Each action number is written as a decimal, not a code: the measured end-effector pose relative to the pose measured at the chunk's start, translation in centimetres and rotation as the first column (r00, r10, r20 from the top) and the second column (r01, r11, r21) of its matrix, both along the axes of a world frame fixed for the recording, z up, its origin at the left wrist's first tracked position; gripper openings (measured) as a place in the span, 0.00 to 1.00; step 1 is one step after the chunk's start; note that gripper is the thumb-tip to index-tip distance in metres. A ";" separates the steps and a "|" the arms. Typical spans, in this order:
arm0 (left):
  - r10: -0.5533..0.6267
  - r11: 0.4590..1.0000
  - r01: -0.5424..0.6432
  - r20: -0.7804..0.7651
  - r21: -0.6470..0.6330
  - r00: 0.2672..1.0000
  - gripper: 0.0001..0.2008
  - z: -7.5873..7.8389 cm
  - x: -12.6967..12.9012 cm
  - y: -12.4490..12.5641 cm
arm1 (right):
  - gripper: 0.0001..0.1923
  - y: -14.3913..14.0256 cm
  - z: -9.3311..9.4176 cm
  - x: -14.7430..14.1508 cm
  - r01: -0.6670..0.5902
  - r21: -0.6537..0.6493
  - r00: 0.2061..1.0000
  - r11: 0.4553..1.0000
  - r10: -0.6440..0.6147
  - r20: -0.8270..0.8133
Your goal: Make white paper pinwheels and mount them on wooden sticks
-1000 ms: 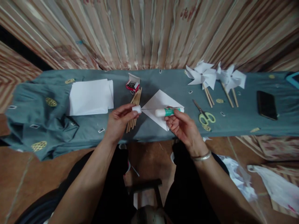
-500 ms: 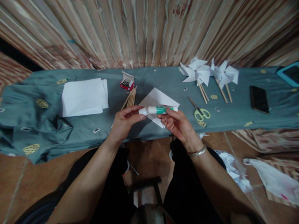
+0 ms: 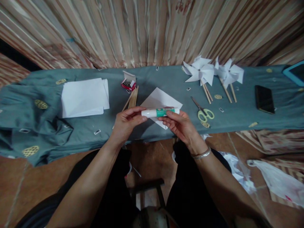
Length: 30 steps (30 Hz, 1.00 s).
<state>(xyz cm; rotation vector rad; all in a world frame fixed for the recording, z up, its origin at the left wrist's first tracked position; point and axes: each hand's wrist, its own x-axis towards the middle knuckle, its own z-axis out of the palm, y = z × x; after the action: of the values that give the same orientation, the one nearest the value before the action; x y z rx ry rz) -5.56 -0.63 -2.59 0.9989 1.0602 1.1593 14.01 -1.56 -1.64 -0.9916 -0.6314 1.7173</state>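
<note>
Between both hands lies a white and green glue stick (image 3: 162,112), held level above the cloth-covered table. My left hand (image 3: 127,122) pinches its white cap end between thumb and fingers. My right hand (image 3: 179,125), with a silver bracelet at the wrist, grips the green-labelled body. The cap sits against the body with no gap showing. Beneath the glue stick is a white paper square (image 3: 158,98) turned cornerwise, partly hidden by the hands. Thin wooden sticks (image 3: 133,97) lie just beyond my left hand.
A white paper stack (image 3: 83,98) lies left, and a small red box of metal pins (image 3: 128,83) stands behind the sticks. To the right are scissors (image 3: 203,112), paper pinwheels (image 3: 200,71) on sticks, a black phone (image 3: 264,98) and a blue-edged device (image 3: 295,74).
The cap, tilted and slightly apart from the body before, now sits in line and closed on the glue stick. Both hands stay in nearly the same place.
</note>
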 end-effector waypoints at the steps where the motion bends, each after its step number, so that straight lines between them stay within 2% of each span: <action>1: 0.000 1.000 0.000 -0.011 0.003 1.000 0.18 0.0 0.0 0.0 | 0.13 0.0 0.0 0.0 0.002 -0.003 1.000 1.000 -0.002 0.011; 14: 0.028 0.996 -0.019 -0.108 0.086 0.994 0.20 0.1 0.1 -0.3 | 0.13 0.0 -0.5 -1.0 0.005 -0.008 0.999 1.000 -0.004 0.033; 19: 0.000 0.993 0.013 -0.111 0.115 0.994 0.19 -0.1 0.1 -0.5 | 0.14 -0.1 -0.6 -1.3 -0.021 -0.025 0.999 0.999 0.022 0.025; 25: 0.046 0.979 0.006 -0.249 0.206 0.967 0.18 -0.4 -0.2 -1.3 | 0.15 -0.4 -0.6 -2.0 -0.067 -0.047 0.997 0.997 0.069 0.033; 30: 0.075 0.977 -0.004 -0.324 0.214 0.943 0.17 -0.2 -0.1 -2.2 | 0.16 -0.7 -1.0 -2.8 -0.105 -0.045 0.994 0.993 0.106 0.033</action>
<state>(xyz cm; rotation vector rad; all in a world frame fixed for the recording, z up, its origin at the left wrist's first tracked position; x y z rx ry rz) -5.67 -2.78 -2.80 1.3817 1.2431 1.1794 11.19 -2.24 -2.62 -1.0367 -0.6820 1.8162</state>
